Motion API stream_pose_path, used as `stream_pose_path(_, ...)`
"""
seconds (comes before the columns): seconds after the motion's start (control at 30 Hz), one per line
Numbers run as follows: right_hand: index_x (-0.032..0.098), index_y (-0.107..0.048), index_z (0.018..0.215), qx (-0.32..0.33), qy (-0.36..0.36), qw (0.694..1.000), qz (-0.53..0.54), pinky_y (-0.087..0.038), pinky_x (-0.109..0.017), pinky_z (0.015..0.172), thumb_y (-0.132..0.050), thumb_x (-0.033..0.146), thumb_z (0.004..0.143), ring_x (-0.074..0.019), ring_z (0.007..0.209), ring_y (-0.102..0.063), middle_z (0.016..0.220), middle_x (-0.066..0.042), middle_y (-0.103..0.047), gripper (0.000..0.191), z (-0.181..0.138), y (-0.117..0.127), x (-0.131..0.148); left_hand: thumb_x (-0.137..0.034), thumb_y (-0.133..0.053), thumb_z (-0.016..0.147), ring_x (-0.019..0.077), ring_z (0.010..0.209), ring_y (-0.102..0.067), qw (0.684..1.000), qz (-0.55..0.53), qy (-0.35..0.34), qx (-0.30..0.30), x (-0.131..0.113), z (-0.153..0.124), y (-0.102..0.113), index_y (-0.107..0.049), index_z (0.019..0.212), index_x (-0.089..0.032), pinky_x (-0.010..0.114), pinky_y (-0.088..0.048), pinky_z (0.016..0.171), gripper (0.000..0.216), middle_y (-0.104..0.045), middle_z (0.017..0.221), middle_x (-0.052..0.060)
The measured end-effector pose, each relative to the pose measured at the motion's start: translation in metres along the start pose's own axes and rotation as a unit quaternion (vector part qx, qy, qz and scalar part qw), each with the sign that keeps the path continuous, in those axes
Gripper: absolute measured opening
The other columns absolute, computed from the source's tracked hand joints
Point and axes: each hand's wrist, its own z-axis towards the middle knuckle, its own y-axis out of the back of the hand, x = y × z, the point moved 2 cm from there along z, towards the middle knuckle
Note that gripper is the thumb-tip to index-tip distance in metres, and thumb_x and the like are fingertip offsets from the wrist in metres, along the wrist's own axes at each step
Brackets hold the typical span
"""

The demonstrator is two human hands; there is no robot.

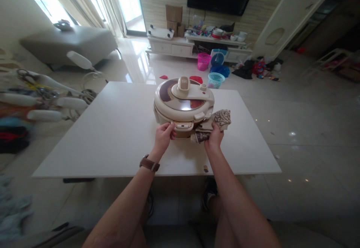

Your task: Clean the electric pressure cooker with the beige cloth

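A cream electric cooker [164, 110] with a dark glass lid, a raised knob and a front handle stands on the white table [112, 139]. My left hand [163, 137] is closed at the left end of its front handle, thumb and fingers pinched on the edge there. A patterned brown and beige cloth [221, 119] is gripped in my right hand [215, 136], bunched against the cooker's lower right side. The cloth covers part of the cooker's base. On my left wrist is a brown watch strap [149, 163].
A small dark scrap [206, 169] lies near the table's front edge. Beyond the table are a teal basket [216, 80], a pink basket [203, 61] and a low white cabinet [180, 49]. A white multi-armed lamp [70, 102] lies at the left.
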Motion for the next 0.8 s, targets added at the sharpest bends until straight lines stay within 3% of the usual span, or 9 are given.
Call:
stream_pose_path(0.1, 0.014, -0.073, 0.116, 0.008, 0.011, 1.000, 0.001, -0.062, -0.039, 0.099, -0.076, 0.033, 0.070, -0.0248, 0.106, -0.075, 0.118, -0.009, -0.078, 0.050, -0.026, 0.003, -0.002, -0.054, -0.074, 0.078, 0.0097, 0.041, -0.051, 1.000, 0.000, -0.001, -0.004, 0.001, 0.000, 0.000, -0.060, 0.057, -0.020, 0.023, -0.038, 0.044, 0.043, -0.060, 0.050, 0.001)
stream_pose_path(0.2, 0.014, -0.074, 0.114, 0.016, -0.004, 0.998, -0.066, -0.058, -0.041, 0.104, -0.078, 0.040, 0.072, -0.0274, 0.112, -0.073, 0.120, -0.011, -0.079, 0.050, -0.064, 0.011, -0.021, -0.053, -0.073, 0.079, 0.0098, 0.041, -0.050, 1.000, 0.001, -0.003, -0.011, 0.002, 0.000, -0.001, -0.059, 0.057, -0.020, 0.024, -0.039, 0.044, 0.043, -0.060, 0.050, 0.001)
stream_pose_path(0.37, 0.014, -0.075, 0.109, 0.049, -0.045, 0.987, -0.149, -0.057, -0.040, 0.101, -0.075, 0.046, 0.076, -0.0288, 0.111, -0.073, 0.112, -0.013, -0.080, 0.045, -0.103, 0.019, -0.055, -0.051, -0.072, 0.080, 0.0100, 0.042, -0.049, 1.000, -0.009, 0.002, -0.019, 0.005, 0.001, -0.002, -0.060, 0.058, -0.020, 0.024, -0.039, 0.045, 0.040, -0.060, 0.051, 0.000)
stream_pose_path(0.53, 0.016, -0.073, 0.107, 0.035, -0.046, 0.987, -0.147, -0.057, -0.039, 0.099, -0.073, 0.041, 0.076, -0.0278, 0.110, -0.073, 0.116, -0.012, -0.079, 0.039, -0.083, 0.016, -0.063, -0.051, -0.072, 0.079, 0.0096, 0.041, -0.048, 1.000, -0.021, 0.007, -0.020, 0.005, -0.001, -0.003, -0.059, 0.059, -0.020, 0.024, -0.038, 0.044, 0.039, -0.059, 0.051, -0.001)
stream_pose_path(0.8, 0.017, -0.070, 0.113, 0.018, 0.023, 0.990, -0.139, -0.059, -0.034, 0.092, -0.071, 0.032, 0.075, -0.0232, 0.104, -0.074, 0.113, -0.008, -0.079, 0.040, -0.012, 0.010, -0.037, -0.058, -0.078, 0.078, 0.0087, 0.041, -0.050, 0.999, -0.030, 0.013, -0.016, 0.004, -0.002, -0.003, -0.058, 0.061, -0.019, 0.022, -0.038, 0.044, 0.046, -0.060, 0.052, 0.000)
